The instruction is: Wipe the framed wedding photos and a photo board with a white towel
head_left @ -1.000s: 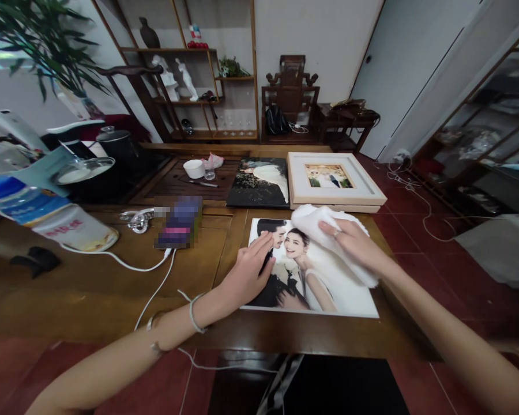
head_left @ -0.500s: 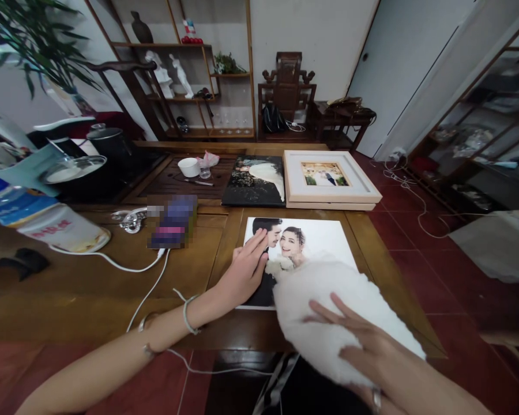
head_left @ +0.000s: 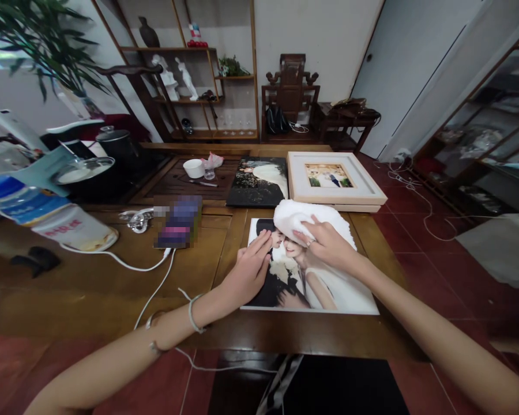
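Note:
A large photo print (head_left: pixel 285 288) of a couple lies flat near the front edge of the wooden table (head_left: pixel 177 294). My left hand (head_left: pixel 253 268) rests on its left part, fingers stretched out and flat, holding nothing. In my right hand (head_left: pixel 324 242) is a bunched white towel (head_left: pixel 294 216), pressed on the upper right part of the print. The towel covers the print's top edge there. Just behind lie a dark photo panel (head_left: pixel 253 187) and a stack of pale wooden picture frames (head_left: pixel 363 187).
Left of the print a phone (head_left: pixel 179 222) is plugged into a white cable (head_left: pixel 149 297). A plastic bottle (head_left: pixel 82 227) lies farther left, near a dark pot (head_left: pixel 86 173). A white bowl (head_left: pixel 193 168) sits on the sunken tray (head_left: pixel 168 184). Red tiles show at right.
My right hand has carried the towel from the print's lower right corner up and away to its top edge, uncovering the lower part. My left hand stays in place on the print.

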`<action>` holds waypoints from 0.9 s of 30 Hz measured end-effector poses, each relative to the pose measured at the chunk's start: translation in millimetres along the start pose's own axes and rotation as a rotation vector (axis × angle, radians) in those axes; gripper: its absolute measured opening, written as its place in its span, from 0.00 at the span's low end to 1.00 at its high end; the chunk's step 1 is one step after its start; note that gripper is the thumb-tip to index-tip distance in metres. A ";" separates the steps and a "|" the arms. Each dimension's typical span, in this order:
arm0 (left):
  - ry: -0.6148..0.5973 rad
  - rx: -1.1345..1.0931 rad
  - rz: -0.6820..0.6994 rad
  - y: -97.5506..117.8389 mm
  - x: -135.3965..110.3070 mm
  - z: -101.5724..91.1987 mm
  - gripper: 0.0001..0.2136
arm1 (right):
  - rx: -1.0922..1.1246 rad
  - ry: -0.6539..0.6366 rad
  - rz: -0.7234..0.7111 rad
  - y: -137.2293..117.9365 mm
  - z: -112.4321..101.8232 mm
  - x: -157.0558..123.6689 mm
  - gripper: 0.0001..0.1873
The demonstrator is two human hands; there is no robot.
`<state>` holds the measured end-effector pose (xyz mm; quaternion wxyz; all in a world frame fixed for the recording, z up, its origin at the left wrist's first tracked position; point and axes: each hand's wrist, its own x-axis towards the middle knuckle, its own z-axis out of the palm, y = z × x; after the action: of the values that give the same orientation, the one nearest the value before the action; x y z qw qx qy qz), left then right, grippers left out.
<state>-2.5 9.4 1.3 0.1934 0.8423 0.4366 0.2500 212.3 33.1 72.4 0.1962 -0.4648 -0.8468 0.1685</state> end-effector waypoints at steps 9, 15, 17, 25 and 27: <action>-0.008 -0.007 -0.018 0.9 1.1 -0.1 0.22 | -0.020 -0.155 0.029 -43.6 5.8 -69.2 0.14; 0.003 0.003 -0.004 -0.5 -0.5 0.3 0.22 | 0.061 -0.298 -0.059 -87.2 11.7 -126.1 0.10; -0.001 0.009 -0.009 -0.6 -0.8 0.2 0.22 | 0.073 -0.298 -0.059 -87.3 11.3 -127.6 0.10; -0.009 0.010 -0.007 0.9 0.1 -0.5 0.22 | 0.058 -0.143 0.074 -34.6 -6.0 -71.7 0.15; 0.003 0.001 0.003 0.7 0.3 0.0 0.22 | 0.066 -0.094 0.083 -19.0 -8.8 -51.8 0.16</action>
<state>-1.9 9.2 1.7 0.1919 0.8427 0.4357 0.2513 228.3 -19.9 79.8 0.1644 -0.4843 -0.8291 0.2261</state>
